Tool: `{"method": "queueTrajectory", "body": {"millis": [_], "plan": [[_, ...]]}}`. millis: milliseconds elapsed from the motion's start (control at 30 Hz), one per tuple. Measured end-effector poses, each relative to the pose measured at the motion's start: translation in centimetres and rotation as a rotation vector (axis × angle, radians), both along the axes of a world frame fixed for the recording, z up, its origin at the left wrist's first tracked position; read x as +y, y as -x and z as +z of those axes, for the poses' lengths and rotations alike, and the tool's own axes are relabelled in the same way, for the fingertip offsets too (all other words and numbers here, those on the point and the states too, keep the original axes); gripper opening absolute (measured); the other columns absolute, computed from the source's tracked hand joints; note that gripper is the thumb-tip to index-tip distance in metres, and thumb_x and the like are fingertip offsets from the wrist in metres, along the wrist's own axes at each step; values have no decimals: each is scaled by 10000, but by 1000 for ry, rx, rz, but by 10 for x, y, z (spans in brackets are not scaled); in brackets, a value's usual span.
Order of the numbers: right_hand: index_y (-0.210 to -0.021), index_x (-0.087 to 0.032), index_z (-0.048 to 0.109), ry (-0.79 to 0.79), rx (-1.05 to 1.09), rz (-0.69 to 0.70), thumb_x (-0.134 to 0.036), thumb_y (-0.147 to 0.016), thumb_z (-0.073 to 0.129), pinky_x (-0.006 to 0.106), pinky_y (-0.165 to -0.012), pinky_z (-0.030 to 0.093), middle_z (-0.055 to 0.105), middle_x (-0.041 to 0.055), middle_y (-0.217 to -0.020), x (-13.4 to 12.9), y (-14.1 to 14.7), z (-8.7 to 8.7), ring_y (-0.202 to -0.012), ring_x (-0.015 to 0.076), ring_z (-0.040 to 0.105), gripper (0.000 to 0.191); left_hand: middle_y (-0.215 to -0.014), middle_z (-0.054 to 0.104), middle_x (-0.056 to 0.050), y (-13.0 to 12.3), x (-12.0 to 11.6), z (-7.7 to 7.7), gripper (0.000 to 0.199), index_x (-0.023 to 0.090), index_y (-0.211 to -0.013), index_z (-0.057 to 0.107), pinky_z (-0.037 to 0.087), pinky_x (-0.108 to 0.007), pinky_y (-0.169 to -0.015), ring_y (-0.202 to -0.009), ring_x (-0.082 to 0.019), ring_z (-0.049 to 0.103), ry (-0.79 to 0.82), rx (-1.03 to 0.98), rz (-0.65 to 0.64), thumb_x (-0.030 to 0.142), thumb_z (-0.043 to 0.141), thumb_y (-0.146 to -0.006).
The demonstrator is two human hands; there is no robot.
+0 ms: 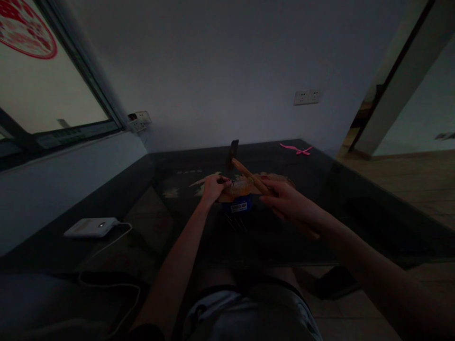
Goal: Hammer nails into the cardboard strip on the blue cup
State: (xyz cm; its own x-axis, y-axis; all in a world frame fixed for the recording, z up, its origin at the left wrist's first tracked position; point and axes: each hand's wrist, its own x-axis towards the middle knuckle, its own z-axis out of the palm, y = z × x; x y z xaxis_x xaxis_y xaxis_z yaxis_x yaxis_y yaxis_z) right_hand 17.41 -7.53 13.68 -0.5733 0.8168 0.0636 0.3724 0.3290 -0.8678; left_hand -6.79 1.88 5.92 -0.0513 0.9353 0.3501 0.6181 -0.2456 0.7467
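My right hand point(284, 201) is wrapped round the wooden handle of a hammer point(249, 174). The hammer's dark head is raised at the far left end of the handle, above a flat brown piece point(237, 187) that looks like wood. At the left side of this piece is my left hand point(214, 186), its thumb and fingers pinched together; what they hold is too small and dark to make out. Beneath the brown piece a blue box point(239, 204) with a white label shows. Several thin, nail-like slivers point(235, 222) lie on the table in front of the box.
The dark, glossy table point(277, 241) reaches back to the wall. A white power bank point(91, 228) with a white cable lies at the left. Toward the back right is a pink ribbon point(297, 150). Wall sockets point(306, 97) are above the table, and a window stands at the left.
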Motion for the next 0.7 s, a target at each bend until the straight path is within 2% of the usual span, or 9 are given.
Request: {"method": "queueTrajectory", "body": {"millis": [133,333,567,700], "plan": [[-1040,-134,522,64,-63,16,-213,-793,508,166,-304,337,427,-94,-516,2,2,-5,-333,59,413,259,-812,710,-65,1,1,-1,157,144,-816,697,477,-287,-685,-745,-188,644,-2,55,26,250,660,-707],[-1142,-147,496,13,-22,-12,-208,-801,496,175,-308,340,431,-90,-527,-3,1,-1,-336,68,416,347,-825,708,-76,3,5,-6,176,145,-823,702,476,-293,-719,-773,-188,644,-11,23,16,268,669,-702],[-1105,-116,557,-38,-73,10,-193,-777,522,184,-396,370,502,-52,-606,-1,4,-7,-423,70,446,339,-800,706,-60,2,-1,0,162,150,-818,702,470,-288,-681,-741,-196,643,16,83,34,249,676,-693],[-1142,-141,556,-62,-8,-40,-208,-775,536,181,-393,376,510,-50,-599,-9,-5,1,-432,77,459,373,-830,706,-49,0,0,-1,119,164,-808,691,476,-277,-727,-778,-174,645,1,34,-24,227,652,-715]]}}
